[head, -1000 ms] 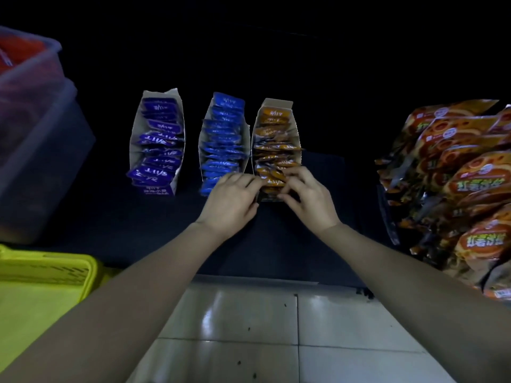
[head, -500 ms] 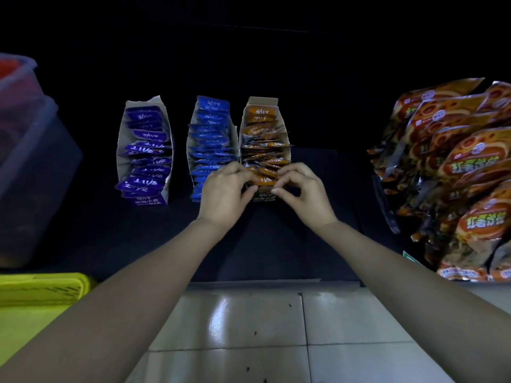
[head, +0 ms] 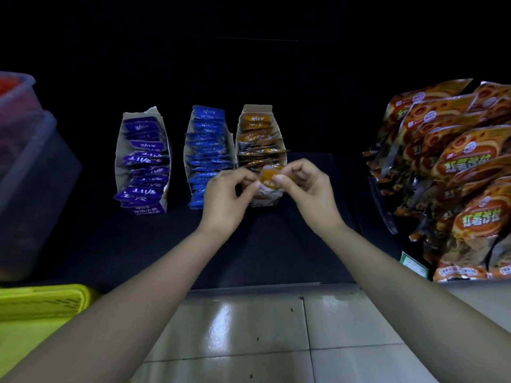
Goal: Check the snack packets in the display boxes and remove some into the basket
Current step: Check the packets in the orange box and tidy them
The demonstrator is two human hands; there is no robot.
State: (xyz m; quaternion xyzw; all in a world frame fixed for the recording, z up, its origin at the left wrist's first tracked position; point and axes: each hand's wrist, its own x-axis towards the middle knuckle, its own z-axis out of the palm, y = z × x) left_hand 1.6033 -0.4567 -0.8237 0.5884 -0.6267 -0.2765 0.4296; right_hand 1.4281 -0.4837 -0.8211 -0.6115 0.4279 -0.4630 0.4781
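Three open cardboard display boxes stand side by side on a dark shelf: one with purple packets (head: 143, 161), one with blue packets (head: 207, 150) and one with orange packets (head: 258, 139). Both hands are at the front of the orange box. My left hand (head: 226, 200) and my right hand (head: 307, 189) pinch one small orange packet (head: 269, 176) between their fingertips, lifted slightly above the row. The yellow basket (head: 41, 302) sits low at the left.
Large orange snack bags (head: 453, 175) are piled on the right of the shelf. Stacked translucent plastic bins (head: 30, 167) stand at the left. Shiny grey floor tiles (head: 249, 333) lie below the shelf edge.
Both hands went from pressing into the front of the orange box to lifting one orange packet up between their fingertips. The view shifted slightly.
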